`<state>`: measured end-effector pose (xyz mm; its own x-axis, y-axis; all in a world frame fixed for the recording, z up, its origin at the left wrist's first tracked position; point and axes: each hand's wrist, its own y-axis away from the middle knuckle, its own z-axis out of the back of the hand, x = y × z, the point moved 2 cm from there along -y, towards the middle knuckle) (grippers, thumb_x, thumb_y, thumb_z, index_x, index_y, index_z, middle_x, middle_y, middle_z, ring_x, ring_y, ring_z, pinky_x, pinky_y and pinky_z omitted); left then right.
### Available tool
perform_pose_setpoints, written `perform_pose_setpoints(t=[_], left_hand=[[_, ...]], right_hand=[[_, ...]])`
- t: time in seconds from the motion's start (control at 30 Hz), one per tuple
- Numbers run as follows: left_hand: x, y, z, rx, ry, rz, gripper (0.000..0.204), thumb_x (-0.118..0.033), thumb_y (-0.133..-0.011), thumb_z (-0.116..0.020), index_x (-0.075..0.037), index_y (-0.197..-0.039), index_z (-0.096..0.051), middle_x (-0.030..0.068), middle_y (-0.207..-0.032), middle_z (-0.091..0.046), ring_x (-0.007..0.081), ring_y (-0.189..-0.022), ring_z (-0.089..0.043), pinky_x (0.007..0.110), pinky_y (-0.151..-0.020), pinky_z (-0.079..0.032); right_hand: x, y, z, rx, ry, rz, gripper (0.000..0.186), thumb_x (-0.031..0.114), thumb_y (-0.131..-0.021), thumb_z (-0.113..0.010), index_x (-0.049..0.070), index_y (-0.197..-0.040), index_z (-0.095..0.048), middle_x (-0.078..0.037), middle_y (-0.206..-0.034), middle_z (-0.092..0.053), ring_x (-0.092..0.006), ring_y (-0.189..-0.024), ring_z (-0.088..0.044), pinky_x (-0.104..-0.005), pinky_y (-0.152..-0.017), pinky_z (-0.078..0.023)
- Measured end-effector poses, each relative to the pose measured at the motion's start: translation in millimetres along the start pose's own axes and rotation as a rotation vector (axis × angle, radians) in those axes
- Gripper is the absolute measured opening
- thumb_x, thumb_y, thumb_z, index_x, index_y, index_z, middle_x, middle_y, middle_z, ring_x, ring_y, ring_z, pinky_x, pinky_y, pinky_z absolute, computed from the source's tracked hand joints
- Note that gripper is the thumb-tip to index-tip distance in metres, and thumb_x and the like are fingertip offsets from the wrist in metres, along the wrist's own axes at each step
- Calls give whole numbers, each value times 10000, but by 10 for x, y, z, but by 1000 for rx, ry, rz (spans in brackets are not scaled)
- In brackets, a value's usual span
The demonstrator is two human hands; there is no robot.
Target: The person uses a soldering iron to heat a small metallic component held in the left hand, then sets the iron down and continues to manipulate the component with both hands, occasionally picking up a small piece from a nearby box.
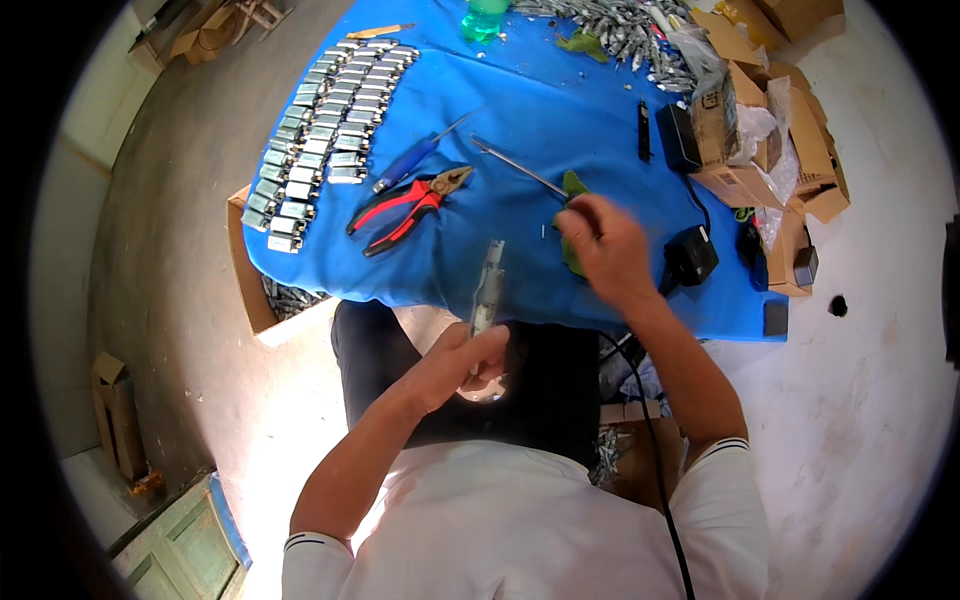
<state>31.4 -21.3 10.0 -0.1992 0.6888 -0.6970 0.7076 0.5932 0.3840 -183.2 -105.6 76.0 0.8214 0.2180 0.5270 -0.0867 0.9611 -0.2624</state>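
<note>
My left hand (462,365) grips a slim grey metal part (487,285) that points up toward the blue-covered table (520,110). Over the table's near edge, my right hand (605,240) is closed on the green handle of a long thin screwdriver (520,168), whose shaft runs up and to the left. Red-handled pliers (408,205) and a blue-handled screwdriver (415,158) lie left of that hand.
Rows of small grey metal parts (325,125) cover the table's left side. More loose metal parts (610,30) heap at the back. Cardboard boxes (770,130) crowd the right edge, with black power adapters (690,250) and a cable. A green bottle (485,18) stands at the far edge.
</note>
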Motion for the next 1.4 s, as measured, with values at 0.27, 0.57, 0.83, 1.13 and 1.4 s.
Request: perform_pose_setpoints(t=[0.27, 0.57, 0.83, 1.13, 1.4], left_hand=[[17, -27, -242, 37, 55, 61, 361, -390, -938, -534, -102, -738, -446, -1, -609, -413, 81, -502, -345, 221, -426, -255], [94, 1, -205, -130, 108, -32, 397, -443, -906, -590, -121, -757, -413, -40, -592, -344, 48, -480, -281, 202, -421, -221], [52, 2, -223, -230, -59, -55, 368, -415, -896, -620, -100, -800, -457, -48, -575, -360, 34, -462, -298, 197, -410, -225], [54, 15, -310, -341, -232, -148, 366, -380, -911, -603, -56, -755, -539, -58, -566, -414, 30, -480, -353, 213, -436, -263], [43, 68, -321, -362, -787, -195, 364, -330, -874, -649, 28, -927, -681, 21, -599, -548, 79, -567, -477, 273, -538, -399]], right_hand=[[375, 270, -292, 464, -976, -416, 229, 258, -918, -585, 42, -973, -635, -3, -763, -623, -53, -620, -536, -201, -496, -408], [421, 446, -173, 58, -542, 71, 99, 85, -855, -631, -4, -896, -648, -54, -746, -666, -86, -612, -598, -215, -543, -468], [463, 584, -95, -122, -457, 113, 130, 119, -814, -693, 2, -854, -654, -116, -714, -640, -208, -597, -628, -268, -543, -480], [237, 585, -68, 258, -1141, -541, 210, 182, -906, -607, -23, -920, -647, -83, -803, -651, -141, -698, -648, -244, -590, -519], [292, 406, 273, 969, -630, -449, 407, 386, -896, -535, -8, -939, -626, -75, -756, -633, -129, -613, -599, -240, -546, -479]])
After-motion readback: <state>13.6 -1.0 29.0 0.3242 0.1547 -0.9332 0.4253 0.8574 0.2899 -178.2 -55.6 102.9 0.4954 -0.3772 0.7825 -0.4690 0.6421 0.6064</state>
